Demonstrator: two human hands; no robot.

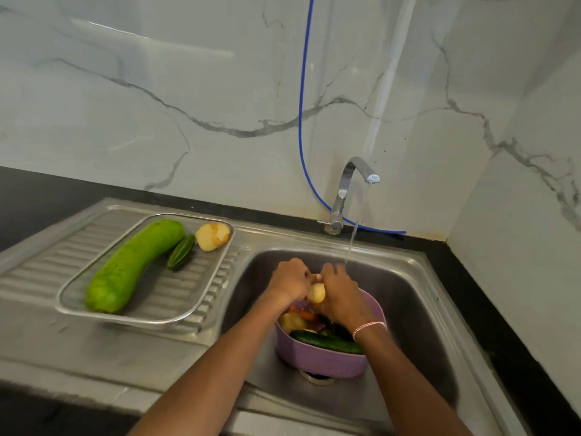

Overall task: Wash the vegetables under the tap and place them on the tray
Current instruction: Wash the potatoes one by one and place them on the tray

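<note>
A stainless steel sink (pixel 408 265) set in a black counter (pixel 47 196) fills the lower frame. Lowest in the basin, over the drain, sits a purple bowl (pixel 320 360) of mixed vegetables. A cucumber (pixel 327 341) lies along its near rim, with its long axis running left to right. Bare steel shows to the right of the bowl, out to the basin wall.

Above the bowl, at frame centre, the left hand (pixel 289 280) and right hand (pixel 341 294) meet, the fingers of both curled round a small potato (pixel 316 292). Only its lower end shows between the palms, and it stands roughly upright in the picture. A red-and-white thread bracelet (pixel 369 327) circles the right wrist.

At middle left, a wire-rimmed tray (pixel 176 291) rests on the ribbed drainboard and holds 3 items. A long green gourd (pixel 132 265) runs from lower left to upper right. A small ridged gourd (pixel 180 252) lies just beside its upper end, pointing the same way. A larger potato (pixel 213 236) sits in the tray's far right corner. The tray's lower right half shows a bare floor.

Farther back, the tap (pixel 345 187) pours a thin stream of water (pixel 350 243) that reaches the far edge of the right hand. A blue hose (pixel 302 89) hangs down the veined marble wall (pixel 157 105) behind
</note>
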